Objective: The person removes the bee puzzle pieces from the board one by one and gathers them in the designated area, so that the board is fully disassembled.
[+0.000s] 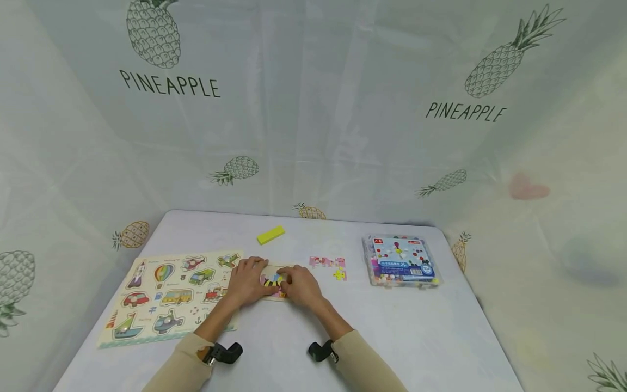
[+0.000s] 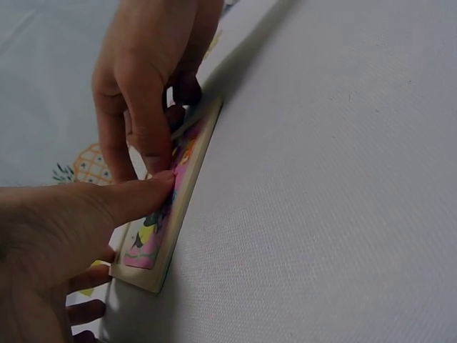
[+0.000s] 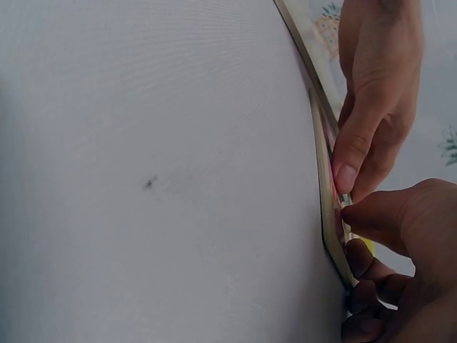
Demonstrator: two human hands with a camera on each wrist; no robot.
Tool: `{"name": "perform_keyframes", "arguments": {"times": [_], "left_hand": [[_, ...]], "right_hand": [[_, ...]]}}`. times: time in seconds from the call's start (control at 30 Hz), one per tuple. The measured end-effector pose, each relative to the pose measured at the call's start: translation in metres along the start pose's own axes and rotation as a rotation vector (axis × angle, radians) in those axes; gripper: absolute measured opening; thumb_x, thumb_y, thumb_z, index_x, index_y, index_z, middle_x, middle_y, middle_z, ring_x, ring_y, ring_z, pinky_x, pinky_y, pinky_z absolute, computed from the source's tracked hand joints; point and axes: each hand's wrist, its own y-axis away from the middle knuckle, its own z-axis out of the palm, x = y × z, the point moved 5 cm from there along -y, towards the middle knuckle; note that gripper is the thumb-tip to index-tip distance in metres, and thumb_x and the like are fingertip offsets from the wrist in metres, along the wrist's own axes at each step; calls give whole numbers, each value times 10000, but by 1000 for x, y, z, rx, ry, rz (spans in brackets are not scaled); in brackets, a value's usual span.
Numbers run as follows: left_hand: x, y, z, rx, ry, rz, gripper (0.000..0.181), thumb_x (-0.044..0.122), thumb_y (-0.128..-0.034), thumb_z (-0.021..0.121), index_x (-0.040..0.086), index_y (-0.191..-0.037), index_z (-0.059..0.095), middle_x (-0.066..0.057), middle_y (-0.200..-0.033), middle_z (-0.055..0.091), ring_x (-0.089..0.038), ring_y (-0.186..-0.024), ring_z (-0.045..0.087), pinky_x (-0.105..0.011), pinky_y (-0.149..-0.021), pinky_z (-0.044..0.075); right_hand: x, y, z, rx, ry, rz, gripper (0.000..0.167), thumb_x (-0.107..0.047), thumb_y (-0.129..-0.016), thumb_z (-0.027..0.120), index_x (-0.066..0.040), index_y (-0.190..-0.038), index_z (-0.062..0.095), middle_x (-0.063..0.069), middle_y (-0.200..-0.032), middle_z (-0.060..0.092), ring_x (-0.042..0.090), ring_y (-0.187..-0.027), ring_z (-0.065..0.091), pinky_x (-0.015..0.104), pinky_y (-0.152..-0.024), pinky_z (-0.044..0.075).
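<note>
A small wooden jigsaw board (image 2: 187, 196) lies on the table between both hands, its pink, yellow and black bee picture partly covered by fingers. At its left end, the left hand (image 1: 249, 280) holds the board; the thumb lies straight across the picture and the other fingers reach past the far edge. Over the right end, the right hand (image 1: 302, 286) has curled fingers at the board's edge and a thumb touching the picture. Whether a loose piece sits under the right fingertips is hidden. Pink jigsaw pieces (image 1: 320, 262) and a yellow-and-pink one (image 1: 339, 274) lie right of it.
A large wooden vehicle puzzle (image 1: 183, 282) spreads out on the left, beneath the left forearm. Behind the hands lies a yellow block (image 1: 271, 235). A clear plastic box with a blue label (image 1: 401, 260) stands at the right. Pineapple-print cloth (image 1: 313, 136) hangs behind the white table (image 1: 421, 337).
</note>
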Motion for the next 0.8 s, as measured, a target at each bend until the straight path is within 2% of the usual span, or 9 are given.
{"name": "perform_keyframes", "arguments": {"times": [0.47, 0.8], "left_hand": [[-4, -2, 5, -7, -3, 2, 845, 540, -774, 823, 65, -1421, 557, -168, -1430, 492, -429, -1327, 391, -638, -1073, 308], [-1, -1, 2, 22, 2, 13, 823, 517, -768, 837, 57, -1399, 575, -165, -1410, 511, -436, -1313, 409, -646, -1055, 326]], "right_hand": [[2, -1, 0, -8, -65, 13, 315, -204, -948, 665, -197, -1262, 689, -73, -777, 536, 66, -638, 468, 231, -551, 375], [5, -2, -2, -2, -141, -1, 306, -187, -953, 668, -177, -1258, 688, -72, -782, 560, 52, -604, 491, 231, -525, 399]]}}
